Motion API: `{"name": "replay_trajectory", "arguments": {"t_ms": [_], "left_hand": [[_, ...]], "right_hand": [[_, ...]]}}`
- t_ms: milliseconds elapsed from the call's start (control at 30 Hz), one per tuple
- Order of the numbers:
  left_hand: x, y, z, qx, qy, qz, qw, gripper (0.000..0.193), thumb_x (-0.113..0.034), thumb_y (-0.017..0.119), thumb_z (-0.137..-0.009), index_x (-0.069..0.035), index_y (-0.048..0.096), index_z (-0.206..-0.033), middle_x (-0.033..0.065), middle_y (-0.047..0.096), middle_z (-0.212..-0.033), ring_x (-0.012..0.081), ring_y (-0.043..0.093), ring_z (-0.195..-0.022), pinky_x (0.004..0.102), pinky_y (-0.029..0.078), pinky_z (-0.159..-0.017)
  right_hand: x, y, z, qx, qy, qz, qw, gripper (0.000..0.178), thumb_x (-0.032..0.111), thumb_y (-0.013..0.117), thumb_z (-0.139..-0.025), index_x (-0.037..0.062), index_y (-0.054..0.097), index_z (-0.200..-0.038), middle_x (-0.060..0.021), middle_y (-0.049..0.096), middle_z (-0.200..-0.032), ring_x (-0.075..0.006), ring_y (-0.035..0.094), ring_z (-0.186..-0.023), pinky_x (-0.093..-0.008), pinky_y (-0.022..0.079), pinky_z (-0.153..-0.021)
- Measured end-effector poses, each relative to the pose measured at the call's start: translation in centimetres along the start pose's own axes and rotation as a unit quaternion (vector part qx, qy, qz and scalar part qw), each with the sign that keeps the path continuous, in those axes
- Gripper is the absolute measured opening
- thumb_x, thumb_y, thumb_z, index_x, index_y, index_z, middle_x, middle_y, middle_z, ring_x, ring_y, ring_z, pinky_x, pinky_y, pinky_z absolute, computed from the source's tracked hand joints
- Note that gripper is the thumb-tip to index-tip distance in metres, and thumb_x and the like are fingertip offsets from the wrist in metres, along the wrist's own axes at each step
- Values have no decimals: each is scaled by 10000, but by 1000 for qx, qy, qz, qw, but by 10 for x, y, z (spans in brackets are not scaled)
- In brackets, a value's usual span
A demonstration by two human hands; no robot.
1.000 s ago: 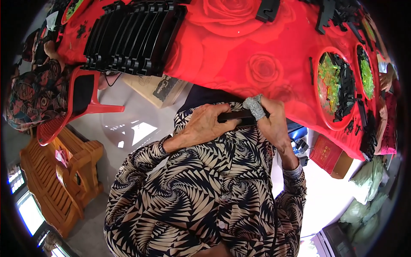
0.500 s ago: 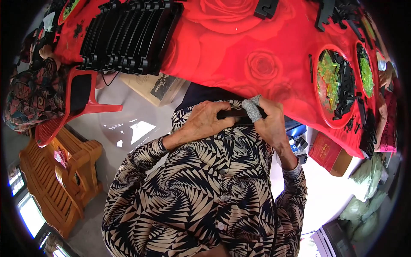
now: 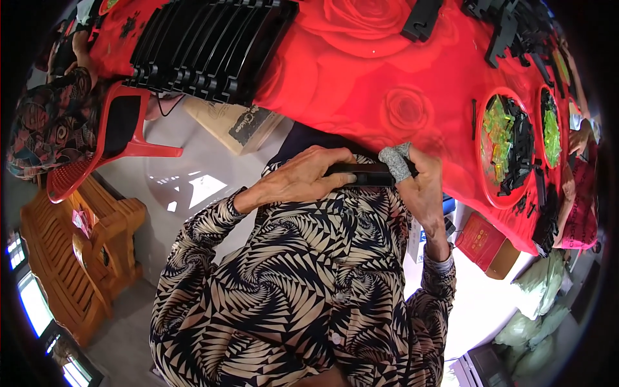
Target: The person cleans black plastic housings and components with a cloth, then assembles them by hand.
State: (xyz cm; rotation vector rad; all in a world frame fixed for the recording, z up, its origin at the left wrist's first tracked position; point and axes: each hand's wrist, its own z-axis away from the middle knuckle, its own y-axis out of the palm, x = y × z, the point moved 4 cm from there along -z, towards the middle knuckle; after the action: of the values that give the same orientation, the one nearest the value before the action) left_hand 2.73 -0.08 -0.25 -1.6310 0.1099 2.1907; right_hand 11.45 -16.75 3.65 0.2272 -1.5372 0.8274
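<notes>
Close to my body, a long black plastic piece [image 3: 369, 175] lies crosswise between my hands. My left hand [image 3: 308, 175] grips its left end, with the thumb along the near side and the fingers over the far side. Grey wrapping [image 3: 396, 161] covers a finger or thumb of my right hand [image 3: 420, 187], which closes on the right end of the piece. That end is partly hidden by the hand. On the red rose-patterned tablecloth [image 3: 342, 97] ahead, a row of similar long black plastic pieces [image 3: 213, 48] rests at the far left.
At the right, a red tray [image 3: 485, 169] holds yellow-green and black small parts, with a second tray [image 3: 543, 91] beside it. Loose black pieces [image 3: 422, 19] lie farther back. A red chair [image 3: 122, 148] with a seated person stands left, near a wooden bench [image 3: 71, 258]. Cartons [image 3: 480, 242] sit below the table.
My right hand has shifted slightly right along the black plastic piece, uncovering more of its middle. My left hand keeps its grip. The whole view has turned a little.
</notes>
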Motion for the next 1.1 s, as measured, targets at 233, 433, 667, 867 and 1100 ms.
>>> {"name": "replay_trajectory", "arguments": {"t_ms": [233,433,667,867,1100], "left_hand": [[-5,-2,2,-57,10,-32,998,287,-256,596,-892,-62,630,-1101,98,630,-672,188,653,-610,324,510,-591],[8,8,8,-62,29,-71,995,331,-313,569,-875,-40,611,-1057,202,601,-726,350,619,-695,442,472,-650],[2,19,9,-51,52,-83,994,328,-301,528,-925,-17,599,-1074,211,567,-686,312,574,-618,419,452,-599],[15,16,-5,-38,53,-75,995,376,-343,513,-924,-16,609,-1083,143,546,-649,238,553,-601,397,429,-578],[-11,6,1,-25,48,-118,991,346,-326,532,-954,-28,585,-1123,177,636,-831,311,630,-789,411,478,-703]], "right_hand": [[25,-3,-1,21,68,24,997,116,90,629,-910,-25,637,-896,-105,581,-633,-89,529,-580,-287,440,-537],[-4,9,8,-23,-18,37,999,125,83,639,-878,-39,636,-853,-199,602,-687,-178,533,-582,-345,456,-579],[-3,7,21,-65,-55,57,995,125,44,670,-837,-55,614,-784,-218,586,-648,-231,535,-521,-358,442,-537],[-10,6,14,-74,-45,45,995,117,45,688,-831,-48,631,-790,-209,599,-646,-220,575,-535,-336,457,-545],[10,3,11,-94,-45,102,989,164,91,696,-843,-35,627,-766,-211,598,-639,-294,599,-537,-362,453,-533]]}}
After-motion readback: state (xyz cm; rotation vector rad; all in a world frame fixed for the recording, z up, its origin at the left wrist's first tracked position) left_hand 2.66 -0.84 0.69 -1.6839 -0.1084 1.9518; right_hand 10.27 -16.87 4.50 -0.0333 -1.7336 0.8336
